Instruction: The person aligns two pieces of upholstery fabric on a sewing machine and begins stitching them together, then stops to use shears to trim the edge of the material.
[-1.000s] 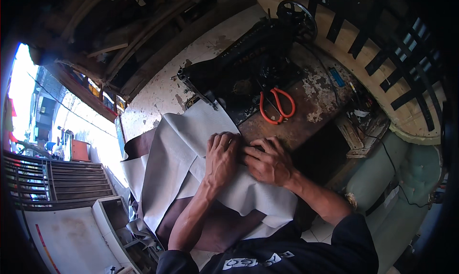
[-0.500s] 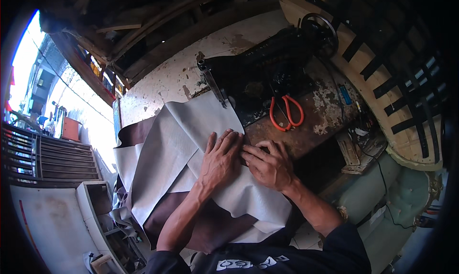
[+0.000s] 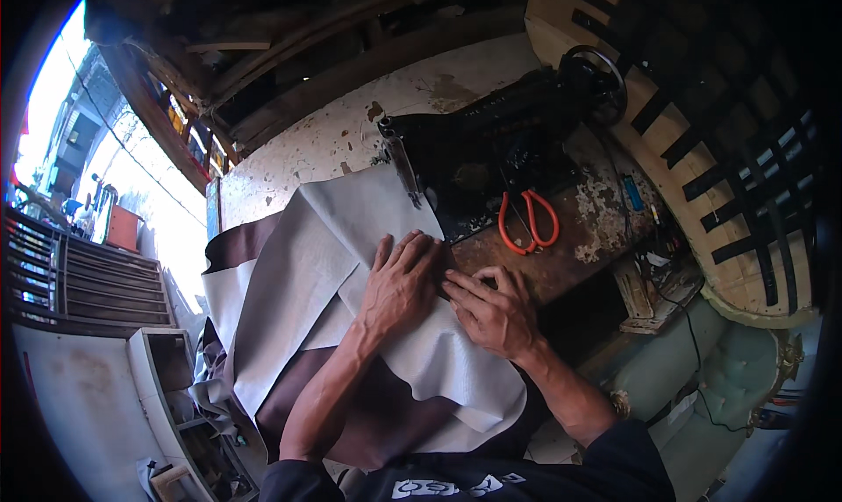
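A large sheet of leatherette (image 3: 307, 230), pale grey on its back and dark brown on its face, lies in folds over the table's left part and hangs toward me. Its far edge reaches under the presser foot of a black sewing machine (image 3: 474, 147). My left hand (image 3: 399, 278) rests flat on the grey side near the right edge, fingers stretched toward the needle. At that same edge my right hand (image 3: 493, 311) has its fingers bent and pinched on the leatherette; the fingertips are partly hidden. Red-handled scissors (image 3: 529, 226) lie by the machine's base, right of my hands.
The worn tabletop (image 3: 605, 213) carries a small blue tool (image 3: 632, 192) at the right. Beyond it stands a wooden frame (image 3: 693, 186) with black webbing. A green tufted seat (image 3: 737, 353) is at lower right, a white cabinet (image 3: 162, 388) at lower left.
The whole view has shifted slightly. Both hands and the leatherette's edge have moved a little closer to the needle. The scissors stay by the machine.
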Action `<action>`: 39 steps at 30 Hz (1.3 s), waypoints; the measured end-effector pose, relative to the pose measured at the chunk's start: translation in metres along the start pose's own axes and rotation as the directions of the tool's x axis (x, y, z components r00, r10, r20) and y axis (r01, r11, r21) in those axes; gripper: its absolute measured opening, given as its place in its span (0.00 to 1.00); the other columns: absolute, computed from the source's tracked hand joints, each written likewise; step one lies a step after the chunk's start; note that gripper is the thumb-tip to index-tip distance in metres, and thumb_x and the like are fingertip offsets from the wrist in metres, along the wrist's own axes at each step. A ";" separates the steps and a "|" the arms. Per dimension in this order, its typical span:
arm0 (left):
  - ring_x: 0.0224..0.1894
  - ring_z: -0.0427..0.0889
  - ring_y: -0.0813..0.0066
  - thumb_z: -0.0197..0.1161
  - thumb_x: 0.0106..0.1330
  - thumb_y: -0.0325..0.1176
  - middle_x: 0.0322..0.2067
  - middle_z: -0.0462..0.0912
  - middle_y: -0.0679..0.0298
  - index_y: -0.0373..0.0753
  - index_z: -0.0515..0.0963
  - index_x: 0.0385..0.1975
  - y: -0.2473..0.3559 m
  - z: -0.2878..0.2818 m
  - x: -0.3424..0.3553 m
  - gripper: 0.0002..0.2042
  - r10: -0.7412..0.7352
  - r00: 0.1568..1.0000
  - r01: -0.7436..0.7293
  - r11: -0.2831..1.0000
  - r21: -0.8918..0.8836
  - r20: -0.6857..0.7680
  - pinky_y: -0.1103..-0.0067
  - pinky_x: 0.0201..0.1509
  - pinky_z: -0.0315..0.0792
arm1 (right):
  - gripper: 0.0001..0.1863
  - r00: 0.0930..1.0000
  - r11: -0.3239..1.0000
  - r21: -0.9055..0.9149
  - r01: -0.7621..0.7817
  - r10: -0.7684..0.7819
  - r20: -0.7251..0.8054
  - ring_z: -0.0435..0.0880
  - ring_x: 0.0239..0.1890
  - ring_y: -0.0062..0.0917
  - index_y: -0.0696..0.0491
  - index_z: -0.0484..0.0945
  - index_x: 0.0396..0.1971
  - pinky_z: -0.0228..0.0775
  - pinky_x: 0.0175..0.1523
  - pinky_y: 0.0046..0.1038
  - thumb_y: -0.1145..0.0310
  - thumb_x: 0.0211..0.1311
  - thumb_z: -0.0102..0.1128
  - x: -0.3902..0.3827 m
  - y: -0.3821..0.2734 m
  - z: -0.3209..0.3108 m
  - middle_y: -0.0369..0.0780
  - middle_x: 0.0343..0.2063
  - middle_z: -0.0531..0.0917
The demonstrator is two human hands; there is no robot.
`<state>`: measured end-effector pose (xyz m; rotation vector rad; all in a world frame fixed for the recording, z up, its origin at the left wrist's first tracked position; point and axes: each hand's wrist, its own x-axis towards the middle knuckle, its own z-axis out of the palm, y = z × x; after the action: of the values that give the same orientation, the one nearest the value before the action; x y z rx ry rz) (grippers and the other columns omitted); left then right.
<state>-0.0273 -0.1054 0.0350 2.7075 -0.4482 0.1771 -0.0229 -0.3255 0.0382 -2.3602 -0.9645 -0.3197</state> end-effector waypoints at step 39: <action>0.75 0.65 0.49 0.61 0.59 0.27 0.65 0.73 0.50 0.45 0.75 0.67 -0.042 -0.006 0.039 0.31 0.019 0.998 -0.024 0.995 -0.095 -0.058 0.43 0.80 0.47 | 0.25 1.000 0.997 -0.077 -0.003 0.004 0.015 0.78 0.62 0.44 0.50 0.78 0.63 0.66 0.67 0.43 0.63 0.67 0.62 0.180 0.123 0.091 0.47 0.59 0.82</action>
<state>0.0229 -0.0773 0.0327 2.5977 -0.4576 0.2325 0.1921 -0.2420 -0.0117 -2.4363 -0.9715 -0.3438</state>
